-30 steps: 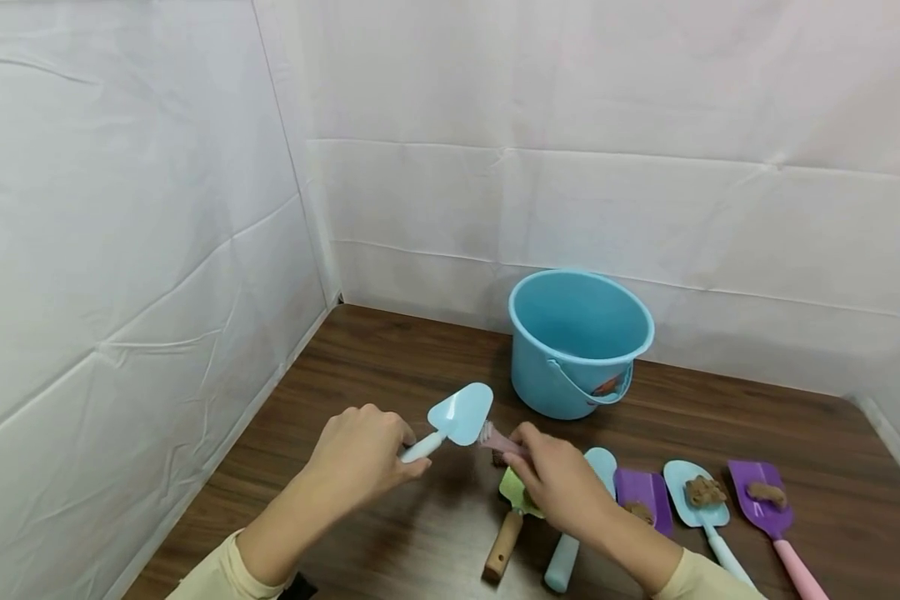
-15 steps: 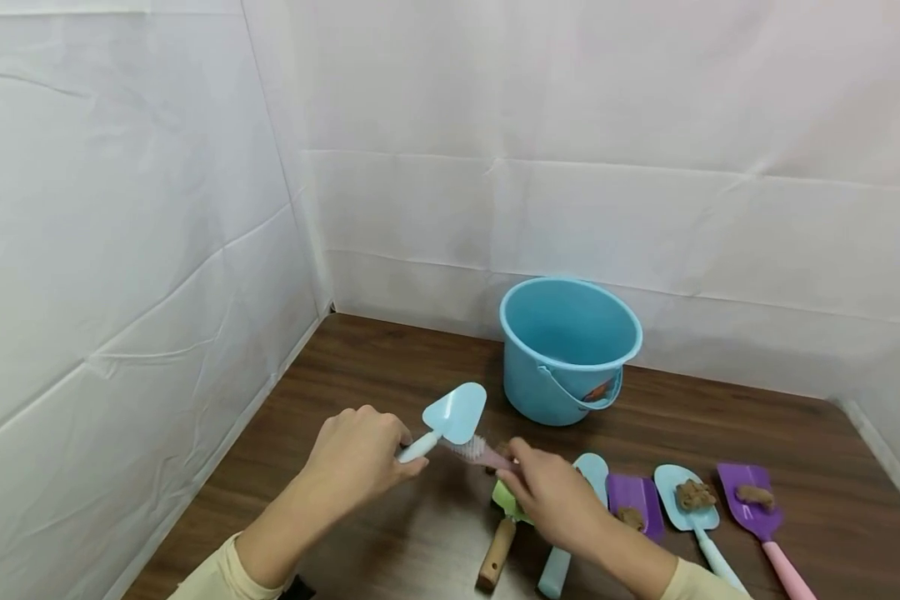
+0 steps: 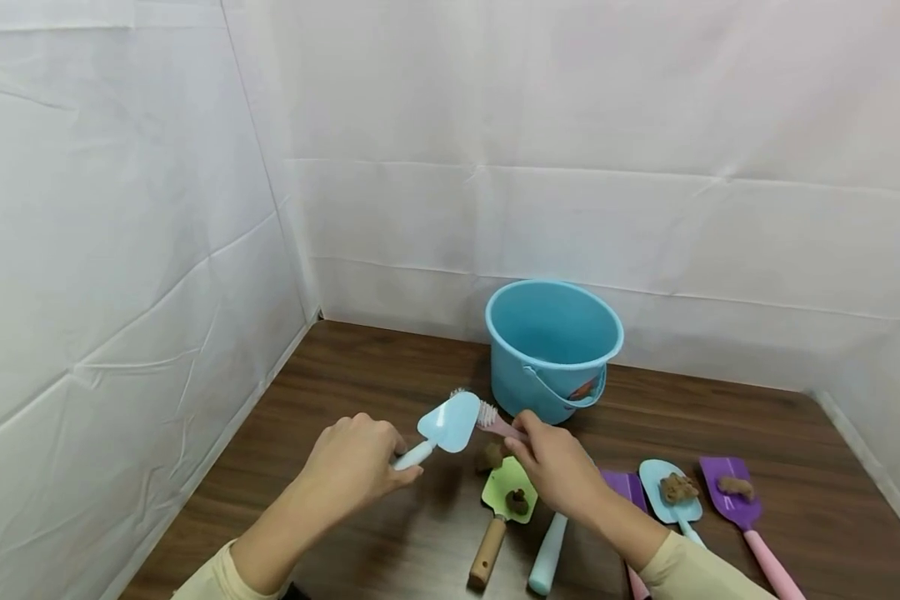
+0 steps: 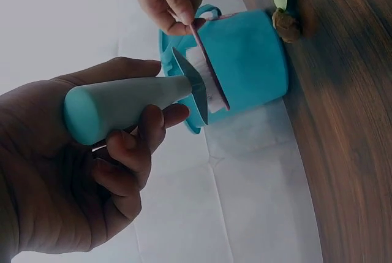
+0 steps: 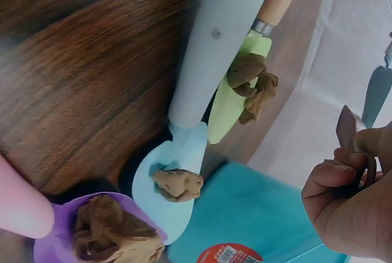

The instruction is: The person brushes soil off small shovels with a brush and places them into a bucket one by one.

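Observation:
In the head view my left hand (image 3: pixel 352 462) grips the handle of a small light blue trowel (image 3: pixel 452 421), lifted above the table with its blade angled up and away. My right hand (image 3: pixel 558 467) pinches a pink brush (image 3: pixel 497 425) with white bristles. The brush passes behind the blade, and some bristles show past its far edge. From the left wrist, the bristles (image 4: pixel 205 70) lie along the back of the blade, while the fingers curl round the trowel handle (image 4: pixel 128 100). In the right wrist view, only the brush's end (image 5: pixel 346 128) shows between thumb and fingers.
A blue bucket (image 3: pixel 543 387) stands just beyond the hands. Below the right hand lie a green shovel (image 3: pixel 497 482) and a light blue one (image 3: pixel 549 554). Farther right are a purple shovel (image 3: pixel 723 475) and another blue shovel (image 3: pixel 652 479). Brown clay-like lumps (image 3: pixel 677 489) rest on several blades.
The brush has moved in under the trowel, then up behind the blade, where bristles now show at its far edge. The left hand keeps its grip; the whole view has shifted slightly right.

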The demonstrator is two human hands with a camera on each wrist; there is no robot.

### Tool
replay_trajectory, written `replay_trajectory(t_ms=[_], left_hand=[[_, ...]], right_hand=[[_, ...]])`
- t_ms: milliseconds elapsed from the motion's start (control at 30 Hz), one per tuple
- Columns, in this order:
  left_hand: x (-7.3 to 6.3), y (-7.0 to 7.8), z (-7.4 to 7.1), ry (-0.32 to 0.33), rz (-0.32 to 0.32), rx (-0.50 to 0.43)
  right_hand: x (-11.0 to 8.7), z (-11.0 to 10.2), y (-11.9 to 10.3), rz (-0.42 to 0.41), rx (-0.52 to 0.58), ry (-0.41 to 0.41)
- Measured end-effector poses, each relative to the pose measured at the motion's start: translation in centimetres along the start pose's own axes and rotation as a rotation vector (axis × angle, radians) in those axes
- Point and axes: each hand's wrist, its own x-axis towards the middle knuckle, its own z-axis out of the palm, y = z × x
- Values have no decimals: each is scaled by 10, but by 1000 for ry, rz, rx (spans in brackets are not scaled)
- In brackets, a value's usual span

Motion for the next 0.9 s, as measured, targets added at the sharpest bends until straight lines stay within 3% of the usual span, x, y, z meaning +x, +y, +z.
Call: replay_trajectory(t_ms=[267,367,500,733,833,900], left_hand=[[2,-1,3,32,-7,20],[2,1,4,25,10,22],[3,3,4,21,24,17],[2,5,3,1,48,18],[2,5,2,16,48,31],[2,4,2,31,38,40]], right_hand=[[-18,12,-11,-111,32,-147],[-21,12,-15,-139,42,-152],[-17,5,-16,-113,28,-91],[-5,-6,0,17,46,18],[-5,-4,2,41,64,10],[-8,0,0,23,71,-46]])
